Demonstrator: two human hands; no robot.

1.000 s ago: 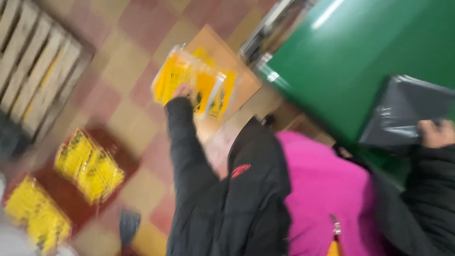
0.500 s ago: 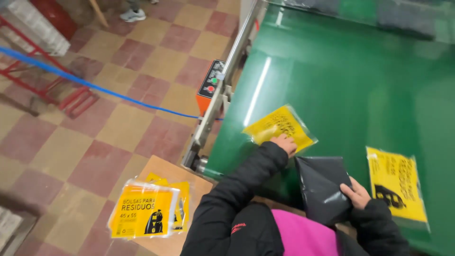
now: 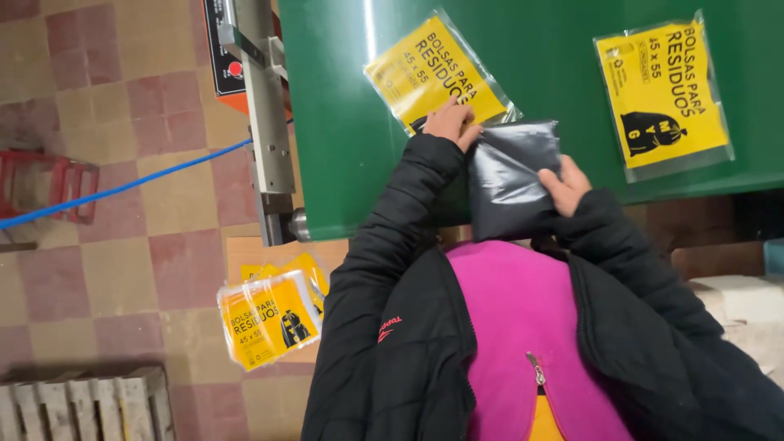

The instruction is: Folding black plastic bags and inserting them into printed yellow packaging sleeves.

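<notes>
My left hand (image 3: 451, 122) presses on the near end of a clear sleeve with a yellow label (image 3: 437, 72) lying on the green belt (image 3: 555, 49). My right hand (image 3: 563, 184) grips a folded stack of dark grey plastic bags (image 3: 510, 175), its far edge meeting the sleeve's mouth by my left fingers. A second yellow-labelled sleeve (image 3: 663, 94) lies flat on the belt to the right, untouched.
A metal frame with an orange control box (image 3: 233, 61) borders the belt's left side. A pile of yellow-labelled sleeves (image 3: 268, 317) sits on a low wooden board (image 3: 245, 251) on the tiled floor. A blue hose (image 3: 122, 188), a red stand (image 3: 49, 184) and a wooden pallet (image 3: 82, 404) are at left.
The view has swung from the floor pile up to the belt. My left hand laid a yellow sleeve on the belt, and my right hand brought the grey bags up to it.
</notes>
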